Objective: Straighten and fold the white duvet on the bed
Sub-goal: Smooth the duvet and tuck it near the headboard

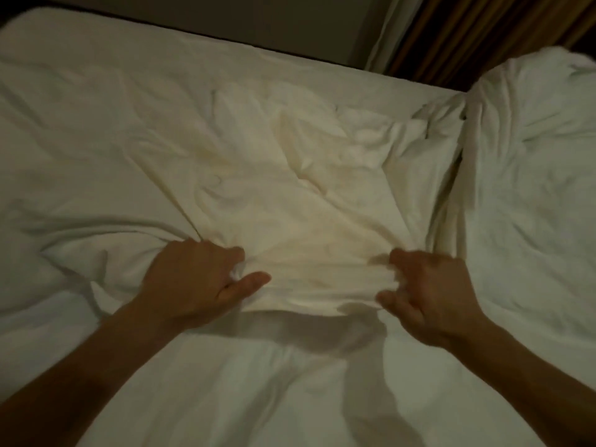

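Duvet point(290, 195) is lying rumpled across the bed point(96, 53). Left hand point(196, 279) is gripping its near edge, fingers curled into cloth; right hand point(429, 295) is doing likewise. Pulling evenly should be flattening creases. Bunched duvet point(532, 188) at right is likely hindering; curtain point(467, 37) is hanging beyond.

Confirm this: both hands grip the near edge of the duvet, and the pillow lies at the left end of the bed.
Wrong side. The head view shows the pillow at the right end of the bed. The rest holds: left hand and right hand both grip the near edge of the duvet.
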The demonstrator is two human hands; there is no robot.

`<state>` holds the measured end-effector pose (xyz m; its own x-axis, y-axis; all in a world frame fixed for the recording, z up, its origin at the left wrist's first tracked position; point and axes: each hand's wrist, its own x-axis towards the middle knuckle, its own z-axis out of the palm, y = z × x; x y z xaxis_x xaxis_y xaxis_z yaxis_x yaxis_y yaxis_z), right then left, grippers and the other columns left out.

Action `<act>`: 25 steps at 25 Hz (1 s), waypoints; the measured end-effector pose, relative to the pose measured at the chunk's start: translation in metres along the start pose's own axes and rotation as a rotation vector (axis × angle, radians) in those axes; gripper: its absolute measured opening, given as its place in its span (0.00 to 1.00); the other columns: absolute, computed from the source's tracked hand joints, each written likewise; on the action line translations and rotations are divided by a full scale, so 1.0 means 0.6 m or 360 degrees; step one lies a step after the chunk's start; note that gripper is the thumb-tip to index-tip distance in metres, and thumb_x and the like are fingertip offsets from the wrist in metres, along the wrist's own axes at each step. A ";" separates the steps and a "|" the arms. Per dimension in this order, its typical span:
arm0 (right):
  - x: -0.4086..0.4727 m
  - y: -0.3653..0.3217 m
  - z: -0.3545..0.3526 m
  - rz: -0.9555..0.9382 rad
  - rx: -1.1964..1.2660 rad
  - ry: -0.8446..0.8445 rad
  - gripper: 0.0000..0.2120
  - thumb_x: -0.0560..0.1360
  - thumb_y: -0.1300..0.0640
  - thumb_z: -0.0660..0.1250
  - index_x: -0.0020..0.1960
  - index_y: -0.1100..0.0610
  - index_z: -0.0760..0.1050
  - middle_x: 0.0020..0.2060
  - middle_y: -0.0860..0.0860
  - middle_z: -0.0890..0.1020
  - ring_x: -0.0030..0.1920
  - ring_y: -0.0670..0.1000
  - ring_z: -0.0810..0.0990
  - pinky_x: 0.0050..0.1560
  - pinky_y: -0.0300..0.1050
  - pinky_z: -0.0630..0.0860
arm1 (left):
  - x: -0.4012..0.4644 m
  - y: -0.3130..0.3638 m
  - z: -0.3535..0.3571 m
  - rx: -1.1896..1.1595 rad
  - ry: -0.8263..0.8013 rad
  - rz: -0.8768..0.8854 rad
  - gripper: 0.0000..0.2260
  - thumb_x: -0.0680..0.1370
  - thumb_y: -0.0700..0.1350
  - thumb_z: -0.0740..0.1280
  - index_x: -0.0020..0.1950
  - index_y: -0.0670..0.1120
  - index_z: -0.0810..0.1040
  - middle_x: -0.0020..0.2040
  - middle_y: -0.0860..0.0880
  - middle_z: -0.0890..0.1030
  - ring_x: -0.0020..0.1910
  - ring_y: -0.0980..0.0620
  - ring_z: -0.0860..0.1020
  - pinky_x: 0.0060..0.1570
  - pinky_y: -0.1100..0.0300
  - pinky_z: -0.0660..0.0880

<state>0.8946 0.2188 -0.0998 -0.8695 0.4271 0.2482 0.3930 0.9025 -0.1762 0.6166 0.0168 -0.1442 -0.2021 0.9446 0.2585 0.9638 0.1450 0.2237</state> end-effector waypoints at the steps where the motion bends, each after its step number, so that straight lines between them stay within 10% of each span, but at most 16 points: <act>1: -0.041 -0.009 0.007 0.0036 -0.0023 -0.0076 0.40 0.77 0.26 0.44 0.45 0.58 0.80 0.30 0.50 0.79 0.28 0.54 0.78 0.34 0.41 0.66 | -0.022 0.015 0.017 0.0029 0.0010 0.0025 0.35 0.78 0.71 0.40 0.35 0.51 0.76 0.25 0.50 0.76 0.23 0.46 0.76 0.27 0.60 0.64; 6: -0.150 -0.003 0.122 0.0243 0.0004 -0.0676 0.42 0.75 0.22 0.41 0.60 0.54 0.76 0.51 0.49 0.79 0.53 0.54 0.77 0.57 0.51 0.68 | -0.090 0.067 0.126 0.0168 -0.0129 -0.0140 0.37 0.79 0.71 0.42 0.41 0.47 0.82 0.30 0.48 0.80 0.28 0.44 0.80 0.33 0.52 0.78; 25: 0.048 0.451 0.036 -0.0643 -0.0067 -0.0200 0.38 0.80 0.31 0.45 0.54 0.59 0.81 0.51 0.56 0.82 0.56 0.57 0.78 0.76 0.59 0.58 | 0.265 0.513 0.288 -0.0345 0.0311 -0.0593 0.33 0.82 0.66 0.46 0.65 0.42 0.76 0.54 0.46 0.82 0.49 0.45 0.81 0.49 0.51 0.77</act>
<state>0.9695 0.4738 -0.1607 -0.9848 0.0311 0.1707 0.0230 0.9985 -0.0492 0.9112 0.2626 -0.1967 -0.5765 0.7636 0.2909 0.7650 0.3793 0.5205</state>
